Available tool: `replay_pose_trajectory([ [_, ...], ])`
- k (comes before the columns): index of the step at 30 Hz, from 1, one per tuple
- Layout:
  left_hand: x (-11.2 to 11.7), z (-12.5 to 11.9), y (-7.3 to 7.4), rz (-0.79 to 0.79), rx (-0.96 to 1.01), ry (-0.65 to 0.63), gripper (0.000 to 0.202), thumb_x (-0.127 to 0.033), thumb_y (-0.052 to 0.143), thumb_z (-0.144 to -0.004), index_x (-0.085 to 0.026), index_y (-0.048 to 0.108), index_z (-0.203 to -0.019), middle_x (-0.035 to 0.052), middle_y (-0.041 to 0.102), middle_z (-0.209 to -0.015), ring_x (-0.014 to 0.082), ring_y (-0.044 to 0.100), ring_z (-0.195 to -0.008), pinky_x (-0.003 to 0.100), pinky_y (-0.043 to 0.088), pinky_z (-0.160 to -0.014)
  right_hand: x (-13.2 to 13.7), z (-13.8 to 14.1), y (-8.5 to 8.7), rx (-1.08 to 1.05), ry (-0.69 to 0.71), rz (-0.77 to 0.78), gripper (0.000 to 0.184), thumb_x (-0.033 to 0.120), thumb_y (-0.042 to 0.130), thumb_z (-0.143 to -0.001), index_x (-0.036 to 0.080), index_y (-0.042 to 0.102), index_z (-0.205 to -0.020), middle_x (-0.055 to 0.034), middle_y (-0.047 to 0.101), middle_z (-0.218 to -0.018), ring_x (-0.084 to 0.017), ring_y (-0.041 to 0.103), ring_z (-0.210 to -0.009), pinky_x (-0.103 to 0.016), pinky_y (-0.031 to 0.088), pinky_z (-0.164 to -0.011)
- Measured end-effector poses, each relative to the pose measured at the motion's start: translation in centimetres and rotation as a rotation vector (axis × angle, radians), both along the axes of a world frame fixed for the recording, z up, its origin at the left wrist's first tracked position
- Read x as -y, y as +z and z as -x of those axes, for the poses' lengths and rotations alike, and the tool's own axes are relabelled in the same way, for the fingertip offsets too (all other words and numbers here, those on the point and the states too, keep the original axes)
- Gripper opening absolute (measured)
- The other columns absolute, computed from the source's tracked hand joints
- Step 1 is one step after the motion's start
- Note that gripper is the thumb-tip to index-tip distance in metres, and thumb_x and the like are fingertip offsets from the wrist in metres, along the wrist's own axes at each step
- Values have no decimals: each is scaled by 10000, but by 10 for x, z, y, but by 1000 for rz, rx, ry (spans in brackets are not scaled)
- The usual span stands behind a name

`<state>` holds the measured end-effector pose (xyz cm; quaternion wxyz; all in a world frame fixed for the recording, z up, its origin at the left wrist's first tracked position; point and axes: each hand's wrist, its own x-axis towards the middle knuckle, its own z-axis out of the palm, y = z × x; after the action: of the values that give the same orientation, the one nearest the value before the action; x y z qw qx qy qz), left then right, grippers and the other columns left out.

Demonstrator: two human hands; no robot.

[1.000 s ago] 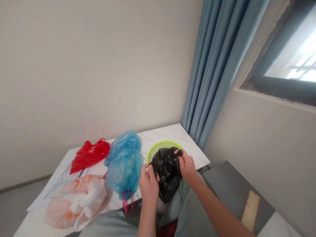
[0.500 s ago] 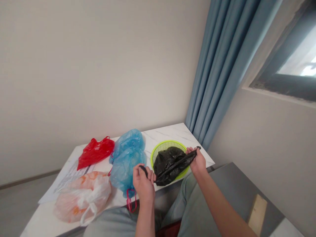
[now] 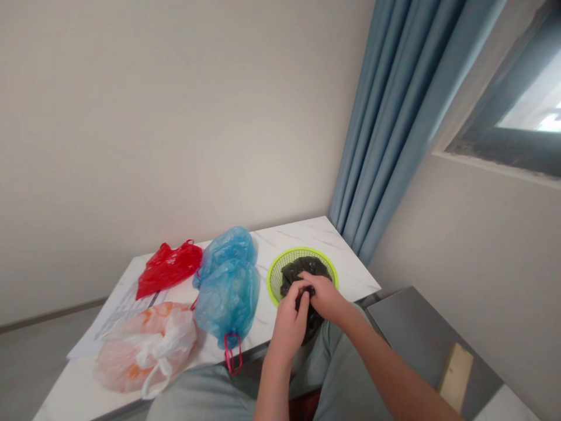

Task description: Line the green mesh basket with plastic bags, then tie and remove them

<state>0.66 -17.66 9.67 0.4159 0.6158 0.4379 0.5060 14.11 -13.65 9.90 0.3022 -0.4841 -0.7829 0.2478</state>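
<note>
The black plastic bag [image 3: 304, 269] lies in a round lime-green plastic basket [image 3: 275, 279] near the front edge of the white marble counter [image 3: 307, 233], toward its right end, and its lower part seems to hang over the basket rim toward the person's lap. Both hands are on the bag, above the basket: the left hand [image 3: 289, 324] comes from the near side, and the right hand [image 3: 325, 298] reaches across from the right, so the two hands almost meet. The fingers [image 3: 307, 279] of both hands are closed together on a gathered fold of the bag, but the hands themselves hide the exact grip. The film looks thin, light and soft, a little glossy too, so I judge that it has no stiffness, can slip between the fingers, and may tear if someone pulls it hard. The best place to take hold seems to be a gathered part or a handle, not the loose body. Just left of the basket lies a blue plastic bag [image 3: 228, 295] with red loop handles [image 3: 232, 355], and behind it a red plastic bag [image 3: 166, 272]. Near the left front corner sits a translucent white bag [image 3: 144, 351] with orange showing through, beside a printed paper sheet [image 3: 116, 318].
</note>
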Motion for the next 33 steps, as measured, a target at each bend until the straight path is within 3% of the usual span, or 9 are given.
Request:
replay_pose_trajectory([
  [2,-2,0,-3,16,2,39,296,-295,491,-934,-226,629,-1186,89,664,-1191,218,612,-1107,353,446,-978,4,-2,4,0,95,8,381,48,433,-816,194,665,-1081,-80,727,-1025,-214,656,-927,-314,474,-833],
  [5,-4,4,-12,100,7,62,392,-290,529,-913,-227,560,-1299,105,684,-1150,215,661,-991,350,493,-891,13,-8,11,-26,187,18,432,67,441,-838,204,652,-1190,-79,693,-1198,-212,637,-1074,-339,463,-953],
  [8,-5,8,-20,156,23,69,403,-279,580,-874,-218,556,-1273,95,708,-1047,211,677,-889,335,511,-807,21,-10,14,-72,182,18,385,157,472,-903,224,630,-1248,-72,667,-1261,-208,613,-1148,-345,444,-1004],
  [11,-4,7,-20,136,-11,112,261,-304,602,-864,-222,614,-1111,62,702,-1002,202,662,-890,317,492,-805,24,-9,12,-106,115,12,290,239,426,-969,224,684,-1101,-64,719,-1108,-196,651,-1029,-328,470,-926],
  [13,-3,6,-18,103,-39,124,183,-327,585,-882,-216,636,-1017,49,697,-975,199,648,-894,309,475,-814,25,-7,9,-124,57,32,308,272,383,-997,209,683,-962,-42,723,-901,-170,657,-841,-288,480,-788],
  [17,0,6,-14,63,-38,154,188,-349,537,-917,-199,648,-904,43,692,-901,191,630,-823,292,460,-770,23,-3,0,-169,-80,67,340,339,362,-1012,202,598,-809,29,574,-607,-127,560,-583,-242,395,-602],
  [23,4,8,-16,66,-18,143,199,-364,527,-923,-196,630,-893,36,667,-887,187,607,-820,281,439,-764,15,3,-8,-327,-230,74,337,396,372,-992,213,589,-812,30,540,-631,-126,544,-547,-228,378,-510],
  [27,3,5,-19,95,-43,174,168,-346,654,-835,-207,565,-869,-7,614,-808,163,570,-728,259,422,-693,9,8,-11,-371,-252,95,287,408,478,-941,206,608,-785,39,521,-564,-118,489,-502,-224,354,-475],
  [33,3,4,-18,3,-121,161,159,-287,571,-891,-227,629,-1026,44,682,-1000,202,635,-941,303,456,-837,12,12,-15,-480,-259,259,194,378,515,-909,215,534,-1013,83,517,-519,-114,474,-437,-213,358,-454],
])
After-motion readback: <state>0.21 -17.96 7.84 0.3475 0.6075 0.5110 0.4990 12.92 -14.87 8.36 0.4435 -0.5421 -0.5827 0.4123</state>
